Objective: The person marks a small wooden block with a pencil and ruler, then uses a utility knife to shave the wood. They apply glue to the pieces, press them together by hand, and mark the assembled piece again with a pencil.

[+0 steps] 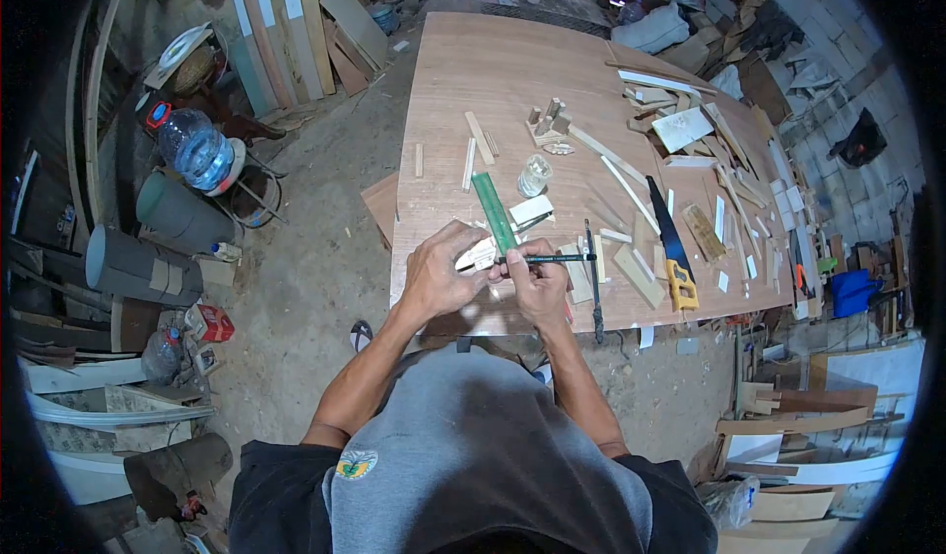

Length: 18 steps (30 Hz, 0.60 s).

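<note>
My left hand (440, 270) is closed around a small pale wooden piece (479, 255), its fingers and thumb pinching the edges. A dark pencil (560, 258) lies across the fingers of my right hand (538, 284) and points left toward the wood. The green ruler (493, 209) slants up and away from both hands, its near end at my right thumb and over the wooden piece. The two hands nearly meet close to the table's near edge. Just beyond them are a white block (530, 210) and a clear jar (534, 174).
A yellow-handled saw (680, 280) lies on the wooden table (443, 71) to the right. A thin dark tool (595, 288) lies nearer my right hand. Wood strips (642, 276) are scattered about, with a larger scrap pile (685, 130) farther back. A water bottle (192, 148) stands left.
</note>
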{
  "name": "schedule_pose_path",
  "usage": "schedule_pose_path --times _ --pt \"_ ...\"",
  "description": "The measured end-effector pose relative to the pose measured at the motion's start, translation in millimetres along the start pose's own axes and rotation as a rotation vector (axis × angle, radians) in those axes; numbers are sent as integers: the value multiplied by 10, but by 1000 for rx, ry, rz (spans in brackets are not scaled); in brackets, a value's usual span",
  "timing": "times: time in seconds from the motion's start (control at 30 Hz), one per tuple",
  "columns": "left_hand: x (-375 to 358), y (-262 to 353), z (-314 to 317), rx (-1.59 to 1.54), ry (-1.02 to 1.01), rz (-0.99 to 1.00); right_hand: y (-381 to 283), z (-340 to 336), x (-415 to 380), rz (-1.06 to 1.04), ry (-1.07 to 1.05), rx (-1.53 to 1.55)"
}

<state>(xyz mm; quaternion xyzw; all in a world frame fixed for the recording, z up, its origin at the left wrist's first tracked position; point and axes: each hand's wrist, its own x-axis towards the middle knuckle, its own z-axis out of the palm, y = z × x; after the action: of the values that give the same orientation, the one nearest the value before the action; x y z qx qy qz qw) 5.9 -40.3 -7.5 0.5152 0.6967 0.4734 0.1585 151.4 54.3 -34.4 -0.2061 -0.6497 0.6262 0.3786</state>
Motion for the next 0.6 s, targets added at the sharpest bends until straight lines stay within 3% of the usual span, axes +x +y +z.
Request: schedule_pose_path --times 0.6 --pt "-58 -12 -13 30 13 -18 -35 51 -72 -44 15 -29"
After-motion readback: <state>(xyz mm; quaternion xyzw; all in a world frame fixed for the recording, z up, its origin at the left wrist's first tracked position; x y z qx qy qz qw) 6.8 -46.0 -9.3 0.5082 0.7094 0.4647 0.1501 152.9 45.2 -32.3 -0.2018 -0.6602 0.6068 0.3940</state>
